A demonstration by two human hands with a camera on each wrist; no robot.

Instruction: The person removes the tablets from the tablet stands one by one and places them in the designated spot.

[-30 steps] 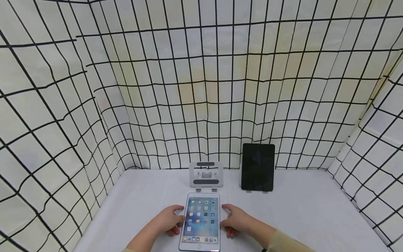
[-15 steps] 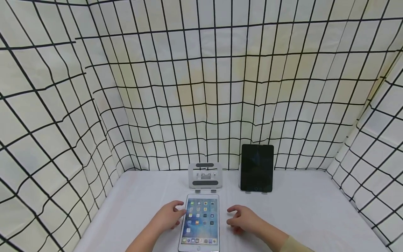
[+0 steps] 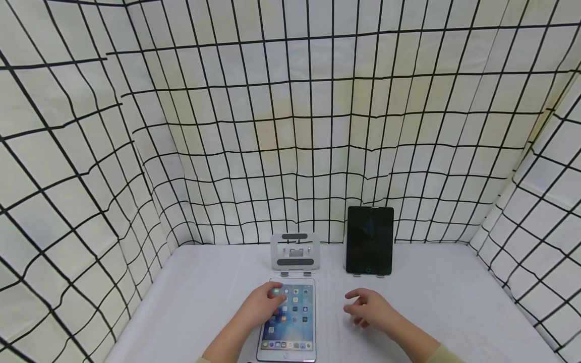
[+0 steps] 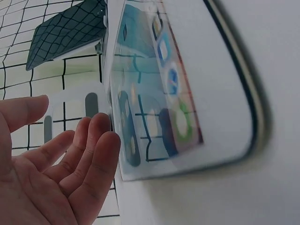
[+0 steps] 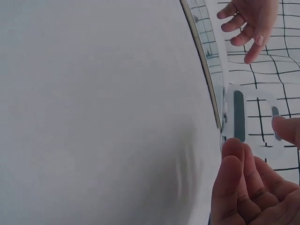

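A white tablet (image 3: 290, 333) lies flat at the front of the table, its screen lit with rows of app icons. My left hand (image 3: 259, 306) is over its upper left side, thumb and fingers apart and loosely bent, holding nothing. In the left wrist view the fingertips (image 4: 108, 143) overlap the tablet's (image 4: 220, 117) edge. To the right of the tablet, my right hand (image 3: 374, 308) hovers apart from it with relaxed fingers and nothing in its grasp. Just beyond the tablet's top edge stands a light grey tablet stand (image 3: 295, 262) with dark pads and two small front lips.
A second, black tablet (image 3: 369, 240) with a dark screen leans upright on a stand at the back right. White sheets with a black grid (image 3: 317, 126) wall in the back and both sides. The table (image 3: 436, 297) has a white cover.
Both hands were at the tablet's sides. The right hand has let go and moved off to the right; the left has lifted and moved right, over the screen. The tablet stays in place.
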